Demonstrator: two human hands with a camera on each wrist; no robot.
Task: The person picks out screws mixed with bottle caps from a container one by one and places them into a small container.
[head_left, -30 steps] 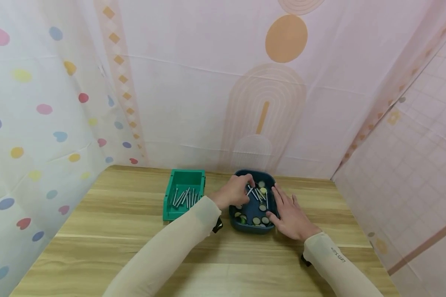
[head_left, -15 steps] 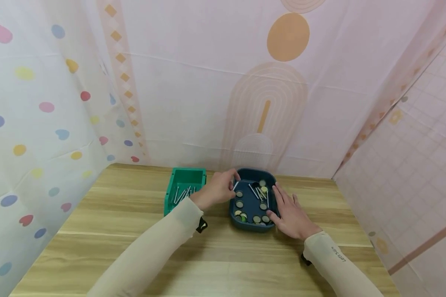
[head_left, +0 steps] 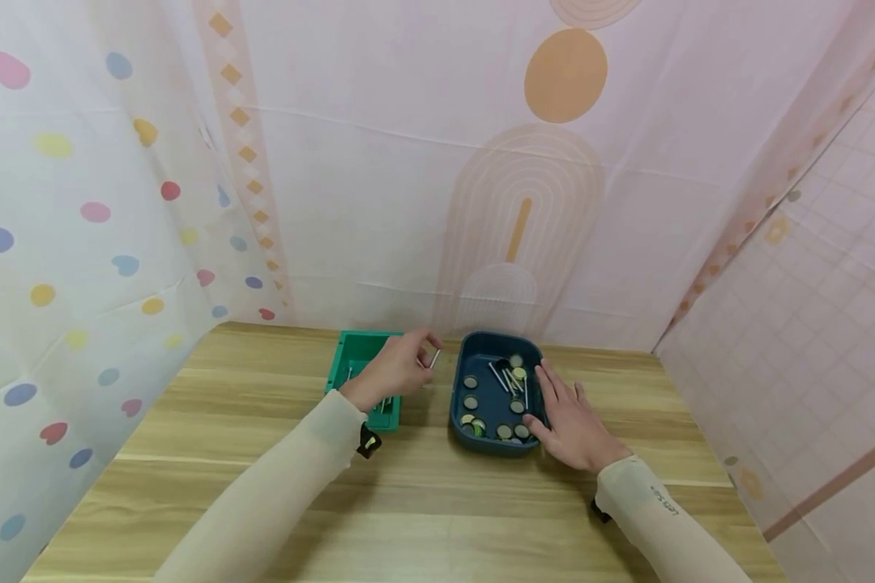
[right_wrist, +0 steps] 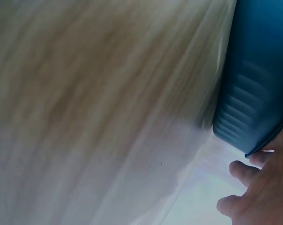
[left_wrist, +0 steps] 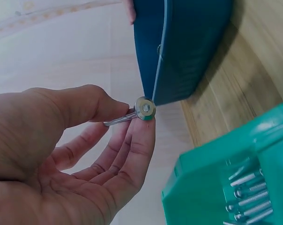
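My left hand (head_left: 394, 368) pinches one bolt (left_wrist: 145, 108) between thumb and fingertips, above the gap between the green bin (head_left: 367, 346) and the dark blue tray (head_left: 490, 414). In the left wrist view the bolt's flat round head, with a hex socket, faces the camera. More bolts (left_wrist: 254, 197) lie in the green bin, partly hidden by my left hand in the head view. The tray holds several bolts (head_left: 498, 376) and small round discs (head_left: 505, 431). My right hand (head_left: 572, 423) rests with straight fingers along the tray's right rim.
Bin and tray stand side by side near the back of a wooden table (head_left: 437, 518). Behind them hangs a patterned cloth (head_left: 379, 202), with more cloth walls at both sides.
My left hand has moved left out of the blue tray, carrying a bolt towards the green bin. My right hand has stayed at the tray's rim.
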